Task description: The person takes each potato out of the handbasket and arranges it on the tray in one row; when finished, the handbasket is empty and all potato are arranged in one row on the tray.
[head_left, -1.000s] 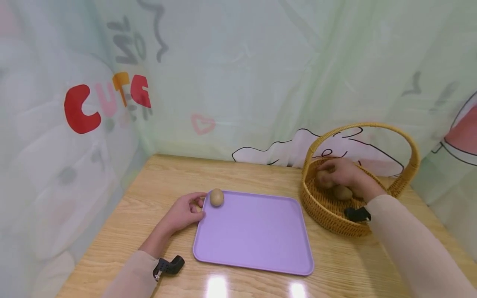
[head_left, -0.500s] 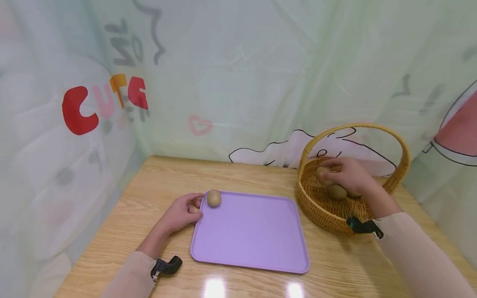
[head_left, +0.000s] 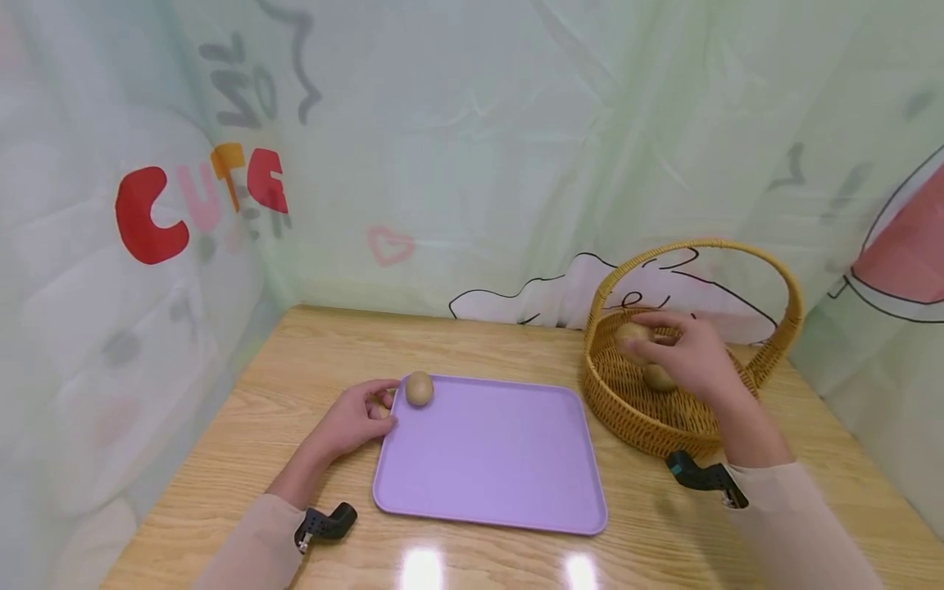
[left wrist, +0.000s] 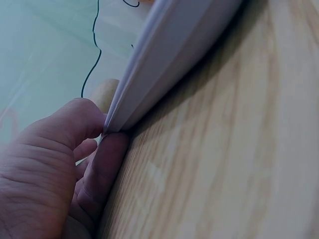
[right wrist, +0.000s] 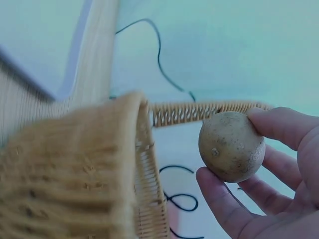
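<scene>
My right hand [head_left: 689,356] holds a brown kiwi [right wrist: 232,147] between thumb and fingertips, raised over the wicker basket [head_left: 652,428]. The right wrist view shows its speckled skin and a small round scar. Another kiwi [head_left: 659,378] lies in the basket, partly behind the hand. At the left, my left hand [head_left: 357,418] pinches the edge of the purple tray [head_left: 490,455] near its far left corner, thumb and finger meeting at the rim in the left wrist view. One kiwi [head_left: 419,388] sits on the tray in that corner.
The basket's tall arched handle [head_left: 708,243] rises over it at the table's right side. The wooden table [head_left: 472,344] ends at a printed fabric curtain [head_left: 457,164] behind and at the sides. The tray and basket stand close together.
My right hand has lifted a kiwi up from the basket, moving it slightly toward me and up. The left hand stays at the tray. The head view has shifted slightly.
</scene>
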Motion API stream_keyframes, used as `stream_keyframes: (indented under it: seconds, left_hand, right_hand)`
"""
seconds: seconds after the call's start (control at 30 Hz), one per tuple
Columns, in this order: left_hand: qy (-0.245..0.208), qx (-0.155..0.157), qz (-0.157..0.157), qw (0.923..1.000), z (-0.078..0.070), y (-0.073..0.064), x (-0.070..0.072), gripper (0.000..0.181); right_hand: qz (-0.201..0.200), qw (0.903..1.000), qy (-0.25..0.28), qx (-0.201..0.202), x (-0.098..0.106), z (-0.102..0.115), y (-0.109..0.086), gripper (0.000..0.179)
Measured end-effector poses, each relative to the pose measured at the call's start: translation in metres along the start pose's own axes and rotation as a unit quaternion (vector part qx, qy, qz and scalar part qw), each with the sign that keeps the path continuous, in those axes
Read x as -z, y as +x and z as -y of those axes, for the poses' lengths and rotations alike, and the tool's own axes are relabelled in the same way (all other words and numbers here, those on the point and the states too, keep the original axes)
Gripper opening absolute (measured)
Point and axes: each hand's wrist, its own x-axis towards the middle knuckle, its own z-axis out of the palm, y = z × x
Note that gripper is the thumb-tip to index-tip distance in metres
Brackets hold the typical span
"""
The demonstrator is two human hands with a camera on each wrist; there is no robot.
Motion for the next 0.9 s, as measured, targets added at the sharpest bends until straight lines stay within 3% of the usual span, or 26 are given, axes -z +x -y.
stream_keyframes:
  seconds: [0.23,0.47,0.9]
  left_hand:
    - [0.009,0.011,0.0,0.9999,0.001,0.0,0.001,0.06]
    - [0.014,0.006,0.0,0.9999,-0.002,0.0,-0.001,0.06]
    - [0.013,0.003,-0.002,0.9999,-0.009,-0.002,-0.002,0.06]
  right_hand:
    - [-0.022,0.9985,0.045,-0.022,-0.019,0.013,-0.014,0.062]
    - [-0.041,0.9965,0.072,0.007,-0.039,0.029,-0.024,0.058]
    - [-0.003,0.9891,0.143,0.033,-0.086,0.047,-0.016,0.049]
